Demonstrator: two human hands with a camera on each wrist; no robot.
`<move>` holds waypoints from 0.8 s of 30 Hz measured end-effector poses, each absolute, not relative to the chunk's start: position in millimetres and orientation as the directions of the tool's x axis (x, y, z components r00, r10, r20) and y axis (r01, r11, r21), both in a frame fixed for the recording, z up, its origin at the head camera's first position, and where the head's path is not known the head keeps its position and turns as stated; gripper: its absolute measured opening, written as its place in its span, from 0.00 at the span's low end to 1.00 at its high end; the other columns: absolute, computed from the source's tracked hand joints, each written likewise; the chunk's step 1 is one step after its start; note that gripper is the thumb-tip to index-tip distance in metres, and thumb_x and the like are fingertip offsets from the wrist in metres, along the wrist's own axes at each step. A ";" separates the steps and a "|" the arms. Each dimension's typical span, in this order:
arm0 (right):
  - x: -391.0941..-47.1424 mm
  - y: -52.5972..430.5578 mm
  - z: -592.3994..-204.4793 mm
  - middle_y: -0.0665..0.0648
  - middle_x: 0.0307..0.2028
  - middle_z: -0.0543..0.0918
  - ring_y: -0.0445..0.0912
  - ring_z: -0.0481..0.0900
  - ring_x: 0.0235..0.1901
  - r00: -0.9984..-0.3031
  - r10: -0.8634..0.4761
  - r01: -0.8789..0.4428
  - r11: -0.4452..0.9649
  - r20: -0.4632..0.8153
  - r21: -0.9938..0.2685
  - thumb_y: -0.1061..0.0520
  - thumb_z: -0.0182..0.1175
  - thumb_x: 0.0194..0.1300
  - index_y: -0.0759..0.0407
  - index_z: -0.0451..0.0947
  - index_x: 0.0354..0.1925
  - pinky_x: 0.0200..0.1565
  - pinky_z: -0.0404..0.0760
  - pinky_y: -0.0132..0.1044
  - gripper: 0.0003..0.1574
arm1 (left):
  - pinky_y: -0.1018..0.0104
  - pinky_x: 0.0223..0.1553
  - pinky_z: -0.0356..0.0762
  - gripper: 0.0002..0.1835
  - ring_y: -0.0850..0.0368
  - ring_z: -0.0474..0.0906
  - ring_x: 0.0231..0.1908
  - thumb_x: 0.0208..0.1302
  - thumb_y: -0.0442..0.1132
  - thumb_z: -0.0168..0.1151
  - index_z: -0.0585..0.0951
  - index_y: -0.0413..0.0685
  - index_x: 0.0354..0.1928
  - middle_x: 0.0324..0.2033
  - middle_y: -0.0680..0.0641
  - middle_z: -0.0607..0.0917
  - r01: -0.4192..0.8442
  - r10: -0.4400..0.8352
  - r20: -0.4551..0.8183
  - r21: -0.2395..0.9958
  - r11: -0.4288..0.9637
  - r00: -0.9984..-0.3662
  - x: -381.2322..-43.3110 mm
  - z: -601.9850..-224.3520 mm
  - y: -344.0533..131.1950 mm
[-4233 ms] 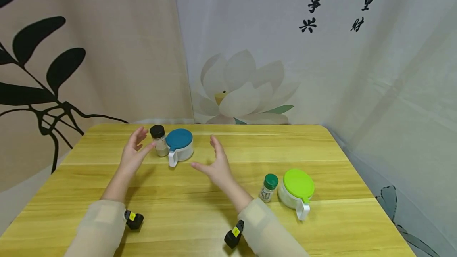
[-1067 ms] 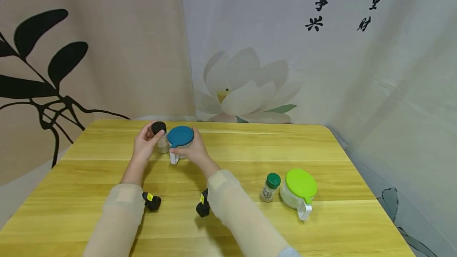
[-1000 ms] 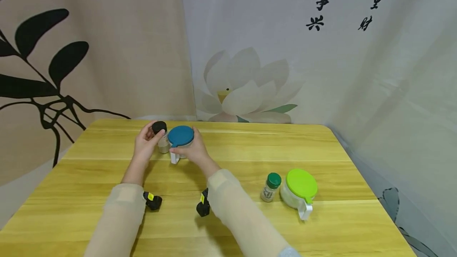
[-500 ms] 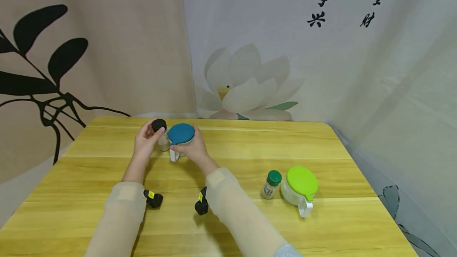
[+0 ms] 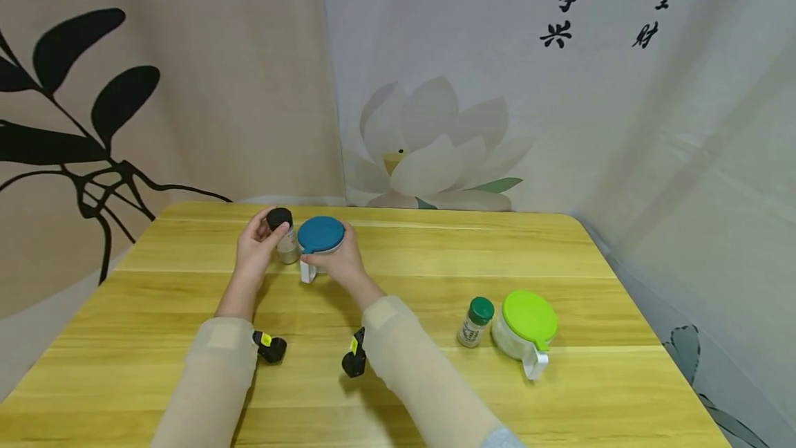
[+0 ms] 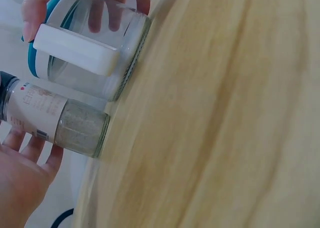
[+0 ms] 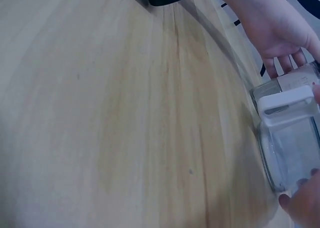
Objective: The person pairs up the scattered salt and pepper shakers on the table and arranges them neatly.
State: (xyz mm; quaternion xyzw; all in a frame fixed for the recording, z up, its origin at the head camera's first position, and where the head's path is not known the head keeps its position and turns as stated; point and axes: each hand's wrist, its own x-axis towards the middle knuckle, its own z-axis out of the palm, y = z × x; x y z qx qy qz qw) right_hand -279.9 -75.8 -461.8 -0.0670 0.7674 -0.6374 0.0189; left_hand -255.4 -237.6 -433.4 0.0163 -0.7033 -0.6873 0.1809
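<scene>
My left hand (image 5: pixel 253 249) grips a small glass spice bottle (image 5: pixel 288 249) with a black cap, thumb in front and fingers behind. Close to its right is a glass seasoning jar (image 5: pixel 320 234) with a blue lid and white handle. My right hand (image 5: pixel 345 261) holds that jar from the right, thumb across the front near the lid. Both containers stand upright on the table, as the left wrist view shows with the bottle's label (image 6: pixel 37 108) and the jar's white handle (image 6: pixel 75 49). In the right wrist view the jar (image 7: pixel 292 150) partly covers the bottle.
On the wooden table (image 5: pixel 385 379), a green-capped spice bottle (image 5: pixel 475 322) and a seasoning jar with a lime-green lid (image 5: pixel 528 316) stand side by side to the right. A printed curtain (image 5: pixel 435 40) hangs behind the table's far edge.
Both hands, earlier spread apart from the containers, have moved in and taken hold of the black-capped bottle and the blue-lidded jar. Over the last second only the head view shifts slightly.
</scene>
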 end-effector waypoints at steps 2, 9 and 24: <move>-280.3 -75.0 -463.7 0.56 0.63 0.67 0.51 0.68 0.60 -0.990 -0.127 -0.081 0.167 0.060 -0.983 0.58 0.79 0.43 0.55 0.52 0.70 0.60 0.66 0.47 0.64 | 0.78 0.46 0.68 0.29 0.66 0.72 0.45 0.65 0.35 0.63 0.67 0.36 0.66 0.45 0.58 0.80 0.214 -0.270 0.221 0.975 0.055 -0.937 -257.1 -435.9 -238.9; -280.4 -74.0 -469.4 0.53 0.60 0.69 0.49 0.69 0.58 -0.994 -0.088 -0.084 0.154 0.071 -0.985 0.57 0.81 0.39 0.52 0.55 0.68 0.59 0.67 0.46 0.64 | 0.72 0.54 0.66 0.31 0.63 0.70 0.51 0.65 0.41 0.63 0.67 0.44 0.68 0.54 0.50 0.77 0.176 -0.282 0.191 0.981 0.079 -0.940 -269.4 -453.7 -246.1; -276.0 -65.2 -470.8 0.53 0.63 0.66 0.50 0.67 0.60 -0.991 -0.092 -0.105 0.140 0.092 -0.985 0.57 0.80 0.40 0.51 0.53 0.71 0.60 0.65 0.48 0.66 | 0.74 0.51 0.66 0.29 0.61 0.71 0.51 0.64 0.43 0.64 0.71 0.51 0.66 0.51 0.54 0.78 0.202 -0.285 0.219 0.975 0.089 -0.933 -267.3 -456.6 -246.2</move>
